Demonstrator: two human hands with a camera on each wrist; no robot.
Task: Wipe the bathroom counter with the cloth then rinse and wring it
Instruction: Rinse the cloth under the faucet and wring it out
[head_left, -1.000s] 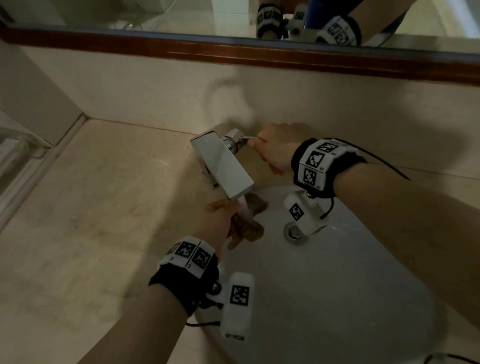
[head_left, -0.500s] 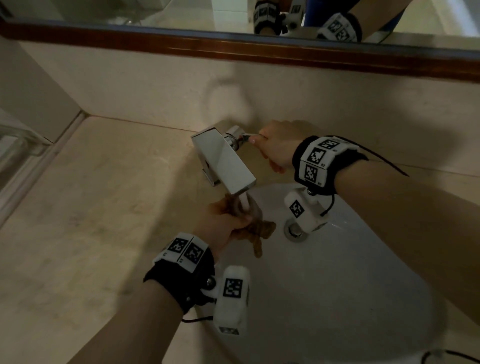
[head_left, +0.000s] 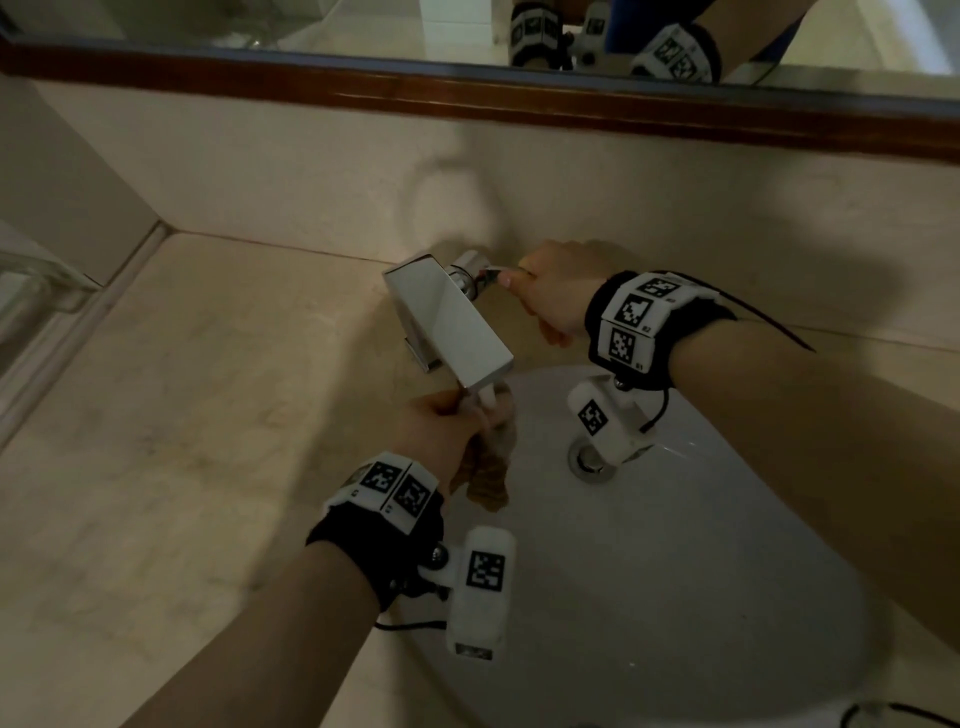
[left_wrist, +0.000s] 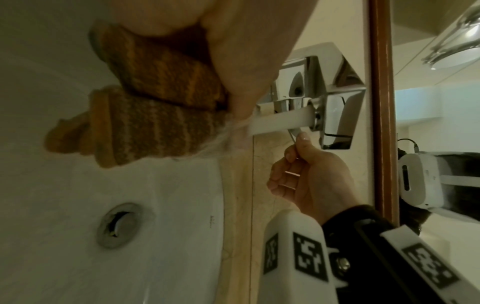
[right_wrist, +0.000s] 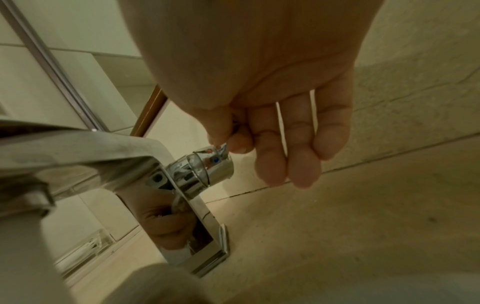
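Observation:
My left hand (head_left: 447, 431) grips a bunched brown-and-orange striped cloth (head_left: 483, 473) (left_wrist: 145, 107) right under the spout of the chrome faucet (head_left: 447, 322). A white stream of water (left_wrist: 280, 121) runs from the spout onto the cloth and my fingers. My right hand (head_left: 550, 296) pinches the thin lever (right_wrist: 224, 147) of the faucet handle between thumb and forefinger, with the other fingers (right_wrist: 298, 148) hanging straight. The cloth hangs over the white sink basin (head_left: 675, 571).
The beige stone counter (head_left: 182, 441) spreads to the left of the sink, with a backsplash and a wood-framed mirror (head_left: 519, 98) behind. The drain (head_left: 589, 460) (left_wrist: 119, 224) sits in the basin. A glass shelf edge (head_left: 36, 291) juts in at far left.
My left hand has lifted the cloth from lower in the basin up to the spout, into the stream. My right hand has stayed on the faucet lever.

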